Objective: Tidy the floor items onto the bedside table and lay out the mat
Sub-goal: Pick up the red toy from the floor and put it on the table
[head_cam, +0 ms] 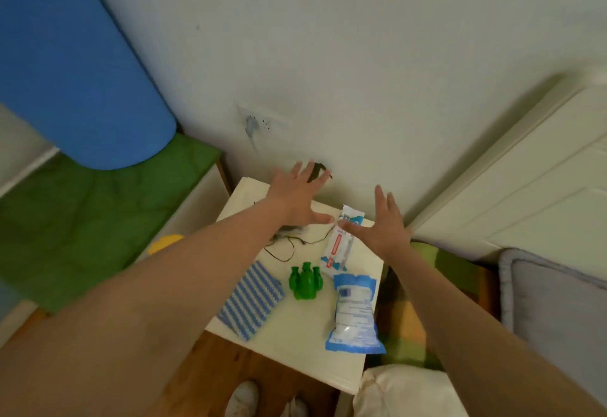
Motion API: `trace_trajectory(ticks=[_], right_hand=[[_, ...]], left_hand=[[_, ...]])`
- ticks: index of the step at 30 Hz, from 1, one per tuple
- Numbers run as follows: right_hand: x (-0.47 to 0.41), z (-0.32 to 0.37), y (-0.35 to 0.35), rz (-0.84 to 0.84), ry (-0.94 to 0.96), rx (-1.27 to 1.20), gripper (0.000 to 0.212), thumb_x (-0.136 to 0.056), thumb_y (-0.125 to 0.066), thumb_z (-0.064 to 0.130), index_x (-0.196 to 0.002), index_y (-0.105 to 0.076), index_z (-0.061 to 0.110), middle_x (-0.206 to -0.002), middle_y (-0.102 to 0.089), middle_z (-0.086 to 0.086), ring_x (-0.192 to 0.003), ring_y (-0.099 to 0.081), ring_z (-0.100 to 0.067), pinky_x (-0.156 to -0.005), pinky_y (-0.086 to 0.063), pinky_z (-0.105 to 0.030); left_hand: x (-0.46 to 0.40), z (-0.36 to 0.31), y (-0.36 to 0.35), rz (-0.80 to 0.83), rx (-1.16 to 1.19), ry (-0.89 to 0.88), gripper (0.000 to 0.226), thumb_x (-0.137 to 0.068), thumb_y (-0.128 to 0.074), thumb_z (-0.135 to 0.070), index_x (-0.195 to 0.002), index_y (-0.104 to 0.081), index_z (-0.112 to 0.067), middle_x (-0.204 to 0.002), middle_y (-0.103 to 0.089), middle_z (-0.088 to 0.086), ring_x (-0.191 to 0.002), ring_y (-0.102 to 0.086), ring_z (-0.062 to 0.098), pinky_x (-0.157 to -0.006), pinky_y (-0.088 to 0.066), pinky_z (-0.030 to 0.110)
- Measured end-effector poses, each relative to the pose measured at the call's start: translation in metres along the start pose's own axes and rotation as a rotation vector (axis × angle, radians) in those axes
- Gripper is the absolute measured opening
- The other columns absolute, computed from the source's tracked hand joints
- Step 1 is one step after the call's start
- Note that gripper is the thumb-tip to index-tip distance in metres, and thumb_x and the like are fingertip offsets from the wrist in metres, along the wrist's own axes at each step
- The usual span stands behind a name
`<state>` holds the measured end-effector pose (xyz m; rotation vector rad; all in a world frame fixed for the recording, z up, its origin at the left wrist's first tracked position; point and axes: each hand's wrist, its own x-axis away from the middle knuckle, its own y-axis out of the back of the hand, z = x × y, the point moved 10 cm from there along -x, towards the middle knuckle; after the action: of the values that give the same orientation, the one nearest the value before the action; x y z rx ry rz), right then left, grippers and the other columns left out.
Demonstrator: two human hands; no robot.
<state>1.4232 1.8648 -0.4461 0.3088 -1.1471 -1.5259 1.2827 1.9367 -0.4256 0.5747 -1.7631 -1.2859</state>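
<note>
A small white bedside table [297, 344] stands against a pale wall, seen from above. Both arms reach out over it.

The left hand [297, 194] is over the far part of the table, close to the wall. Its fingers are spread wide and straight. It holds nothing. The right hand [382, 224] is over the far right part of the table. Its fingers are also wide and straight, and it holds nothing. The two thumbs point at each other and are very close.

On the table lie four things. A blue and white striped cloth [251, 298] lies at the near left edge. A green plastic toy [305, 280] stands in the middle, just right of the cloth. A white packet with red print [338, 245] lies on the far right part, partly under the right thumb. A blue and white bag [354, 313] lies at the near right edge, near the packet. A thin dark cord [295, 244] curls on the far part of the table, below the left hand.

The blue rolled mat [75, 65] is far to the left, well apart from the table. Its end rests on a green blanket [78, 222]. It is rolled up, not laid out.

A white socket [262, 120] is on the wall above the table. White shoes [243, 398] show on the wooden floor at the near edge.
</note>
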Motion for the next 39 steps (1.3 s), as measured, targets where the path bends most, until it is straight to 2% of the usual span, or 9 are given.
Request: trace_trajectory(ticks=[6,9,15,16,21,27,33,39], right_hand=[[0.028,0.127,0.091,-0.077,0.189,0.052,0.105,-0.075,-0.059,0.063,-0.149,0.007,0.029,-0.16,0.007,-0.002,-0.148,-0.005,-0.026,-0.117,-0.006,-0.057],[0.056,0.215,0.127,-0.124,0.311,0.044,0.106,-0.073,-0.059,0.066,-0.149,0.006,0.029,-0.16,0.004,-0.002,-0.148,-0.007,-0.026,-0.117,-0.007,-0.057],[0.126,0.379,0.133,-0.106,0.592,0.042,0.106,-0.072,-0.06,0.066,-0.149,0.004,0.029,-0.16,0.001,-0.002,-0.147,-0.009,-0.025,-0.117,-0.007,-0.057],[0.16,0.436,0.113,-0.073,0.696,0.048,0.106,-0.072,-0.06,0.066,-0.149,0.003,0.029,-0.16,0.0,-0.002,-0.147,-0.01,-0.024,-0.117,-0.007,-0.057],[0.229,0.527,0.049,0.054,0.839,-0.014,0.11,-0.07,-0.065,0.064,-0.15,0.0,0.027,-0.16,-0.004,-0.005,-0.147,-0.012,-0.025,-0.117,-0.011,-0.055],[0.393,0.657,-0.091,0.282,1.111,0.06,0.111,-0.069,-0.063,0.067,-0.149,0.003,0.028,-0.16,-0.001,-0.002,-0.147,-0.008,-0.023,-0.117,-0.008,-0.056],[0.559,0.714,-0.206,0.509,1.321,0.089,0.109,-0.071,-0.063,0.065,-0.149,0.003,0.028,-0.16,0.001,-0.001,-0.148,-0.006,-0.021,-0.118,-0.005,-0.054],[0.708,0.74,-0.285,0.699,1.51,0.129,0.111,-0.069,-0.063,0.066,-0.149,0.004,0.028,-0.16,0.0,-0.003,-0.148,-0.005,-0.021,-0.117,-0.007,-0.055]], left_hand=[[0.06,0.059,0.124,-0.171,-0.007,0.112,0.095,-0.081,-0.041,-0.071,-0.148,0.013,-0.032,-0.159,0.015,0.004,-0.148,0.011,0.026,-0.115,0.005,0.057],[0.119,0.11,0.192,-0.289,-0.007,0.208,0.095,-0.081,-0.042,-0.071,-0.148,0.011,-0.032,-0.16,0.014,0.004,-0.148,0.011,0.026,-0.115,0.007,0.056],[0.259,0.21,0.261,-0.431,-0.049,0.456,0.094,-0.081,-0.045,-0.069,-0.149,0.008,-0.032,-0.16,0.011,0.005,-0.149,0.007,0.025,-0.116,0.004,0.058],[0.322,0.249,0.268,-0.457,-0.046,0.57,0.094,-0.081,-0.046,-0.068,-0.149,0.008,-0.032,-0.16,0.01,0.005,-0.149,0.006,0.025,-0.116,0.004,0.058],[0.445,0.32,0.26,-0.476,0.046,0.775,0.093,-0.081,-0.046,-0.067,-0.149,0.006,-0.033,-0.161,0.008,0.004,-0.149,0.006,0.024,-0.116,0.005,0.056],[0.682,0.406,0.21,-0.527,0.057,1.144,0.092,-0.081,-0.045,-0.069,-0.149,0.006,-0.033,-0.161,0.007,0.004,-0.149,0.005,0.024,-0.116,0.004,0.056],[0.901,0.422,0.142,-0.512,0.12,1.484,0.091,-0.083,-0.045,-0.067,-0.15,0.005,-0.031,-0.16,0.008,0.005,-0.149,0.005,0.025,-0.116,0.002,0.058],[1.06,0.376,0.067,-0.481,0.179,1.774,0.09,-0.083,-0.046,-0.065,-0.15,0.005,-0.031,-0.161,0.008,0.004,-0.149,0.005,0.024,-0.116,0.002,0.058]])
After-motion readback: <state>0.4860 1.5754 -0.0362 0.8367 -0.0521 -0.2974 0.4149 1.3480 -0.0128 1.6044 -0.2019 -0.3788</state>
